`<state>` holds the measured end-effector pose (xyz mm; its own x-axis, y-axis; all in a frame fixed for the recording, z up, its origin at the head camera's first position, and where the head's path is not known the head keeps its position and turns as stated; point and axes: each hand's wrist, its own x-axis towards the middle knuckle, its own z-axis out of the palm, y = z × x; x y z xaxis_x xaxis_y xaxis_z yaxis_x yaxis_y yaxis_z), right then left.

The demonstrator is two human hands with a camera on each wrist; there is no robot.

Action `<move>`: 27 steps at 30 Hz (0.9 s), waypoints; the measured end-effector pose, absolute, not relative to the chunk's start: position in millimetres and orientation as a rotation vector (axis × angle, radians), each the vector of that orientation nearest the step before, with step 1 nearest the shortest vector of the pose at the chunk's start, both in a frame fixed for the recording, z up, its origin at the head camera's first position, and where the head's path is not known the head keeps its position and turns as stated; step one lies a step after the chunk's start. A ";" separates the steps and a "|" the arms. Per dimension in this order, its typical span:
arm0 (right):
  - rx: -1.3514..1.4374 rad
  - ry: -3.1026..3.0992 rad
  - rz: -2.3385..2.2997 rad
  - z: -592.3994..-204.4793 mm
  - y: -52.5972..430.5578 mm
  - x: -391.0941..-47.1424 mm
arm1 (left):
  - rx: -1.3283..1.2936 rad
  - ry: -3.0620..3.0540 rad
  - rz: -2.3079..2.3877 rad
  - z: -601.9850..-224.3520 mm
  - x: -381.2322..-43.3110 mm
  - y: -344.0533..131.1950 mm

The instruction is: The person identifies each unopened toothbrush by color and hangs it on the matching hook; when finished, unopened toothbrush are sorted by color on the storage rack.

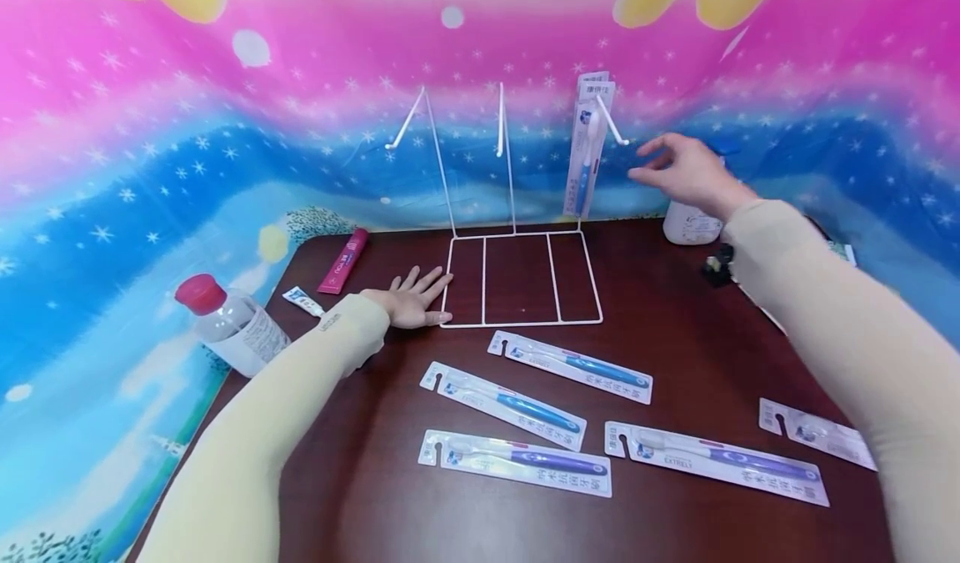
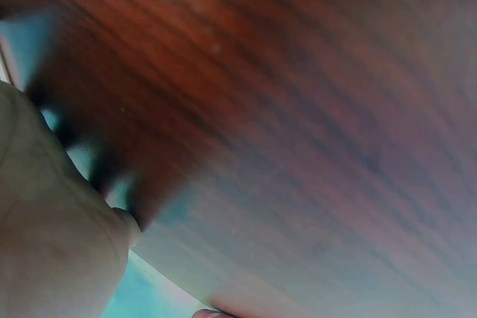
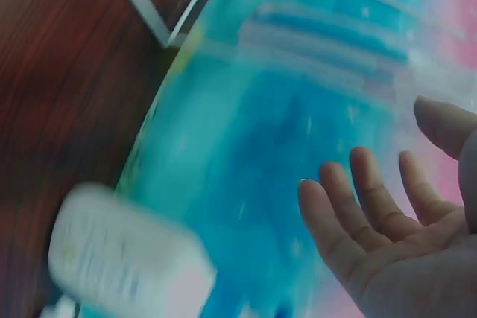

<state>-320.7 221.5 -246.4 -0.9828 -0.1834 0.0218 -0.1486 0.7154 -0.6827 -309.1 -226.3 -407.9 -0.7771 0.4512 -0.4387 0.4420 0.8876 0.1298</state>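
A white wire display rack (image 1: 517, 324) stands at the back of the table, with three hooks rising from its base. Packaged toothbrushes (image 1: 587, 158) hang on its right hook, one behind another. My right hand (image 1: 688, 171) is in the air just right of that hook's tip, fingers loosely bent and holding nothing; the right wrist view shows the same hand (image 3: 402, 236) with fingers spread. Flat on the tabletop, my left hand (image 1: 411, 298) touches the left side of the rack's base with fingers spread. In the left wrist view the hand (image 2: 59, 206) shows at the left edge.
Several packaged toothbrushes (image 1: 525, 463) lie on the table (image 1: 360, 480) in front of the rack. To the left are a red-capped bottle (image 1: 240, 329), a pink tube (image 1: 343, 261) and a small white tube (image 1: 303, 301). A white bottle (image 1: 688, 224) stands behind my right forearm.
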 end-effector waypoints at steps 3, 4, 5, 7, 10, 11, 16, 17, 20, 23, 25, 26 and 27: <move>-0.256 2.897 -0.990 -242.7 258.4 -309.1 | 0.665 2.589 0.028 -403.8 -309.0 -224.8; -0.241 2.897 -0.953 -243.7 270.9 -305.1 | 0.660 2.589 0.015 -402.8 -309.3 -224.5; -0.221 2.895 -0.908 -246.1 283.4 -301.0 | 0.656 2.589 0.002 -403.1 -310.0 -224.7; -0.194 2.886 -0.809 -254.7 307.5 -292.7 | 0.638 2.586 -0.009 -403.5 -311.4 -224.5; -0.163 2.854 -0.704 -275.4 338.3 -278.7 | 0.617 2.584 -0.020 -409.3 -315.9 -226.3; -0.162 2.841 -0.679 -284.0 346.8 -273.6 | 0.617 2.583 -0.016 -410.9 -317.0 -226.8; -0.190 2.773 -0.532 -323.9 374.2 -248.6 | 0.618 2.582 0.004 -411.7 -319.2 -228.8; -0.198 2.767 -0.492 -330.6 377.3 -244.0 | 0.618 2.581 0.003 -411.1 -318.8 -228.5; -0.205 2.744 -0.382 -347.8 384.5 -232.9 | 0.631 2.574 0.018 -409.6 -316.9 -226.1; -0.156 2.748 -0.340 -358.5 385.9 -226.3 | 0.643 2.575 0.013 -407.6 -314.7 -224.6; -0.112 2.748 -0.341 -362.4 385.1 -224.6 | 0.648 2.580 0.016 -406.6 -313.5 -224.3; -0.096 2.764 -0.337 -363.5 383.9 -224.1 | 0.647 2.583 0.011 -406.4 -313.1 -224.4; -0.074 2.766 -0.346 -364.5 382.7 -223.9 | 0.639 2.586 0.001 -406.0 -312.4 -224.2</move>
